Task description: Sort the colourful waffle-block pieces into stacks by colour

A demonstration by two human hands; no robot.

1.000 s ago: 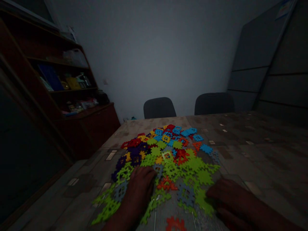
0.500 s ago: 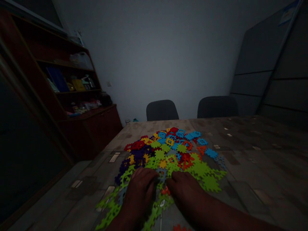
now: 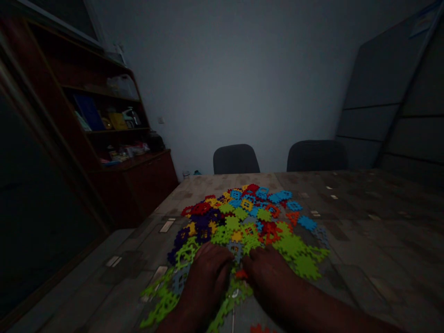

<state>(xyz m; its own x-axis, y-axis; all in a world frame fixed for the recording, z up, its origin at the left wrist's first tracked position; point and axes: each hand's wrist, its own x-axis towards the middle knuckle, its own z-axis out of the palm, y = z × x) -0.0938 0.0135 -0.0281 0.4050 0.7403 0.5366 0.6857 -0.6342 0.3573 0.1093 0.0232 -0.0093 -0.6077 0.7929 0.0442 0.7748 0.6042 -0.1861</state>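
A heap of flat, toothed plastic pieces (image 3: 249, 222) in green, blue, red, yellow, purple and orange lies on the patterned table (image 3: 364, 231). My left hand (image 3: 208, 273) rests palm down on the near green pieces (image 3: 166, 300), fingers curled. My right hand (image 3: 267, 273) lies right beside it, fingers bent onto the pile. A small orange-red piece (image 3: 242, 274) shows between the two hands, touching both. The room is dim, so I cannot make out whether either hand grips a piece.
Two dark chairs (image 3: 236, 158) (image 3: 316, 155) stand at the table's far side. A dark wooden shelf unit (image 3: 114, 138) with books and small items fills the left. Grey panels (image 3: 391, 101) lean against the right wall. Another orange piece (image 3: 258, 329) lies at the near edge.
My right hand has moved left from the pile's right edge to sit beside my left hand over the orange-red piece. The left hand has barely shifted. The view moved slightly.
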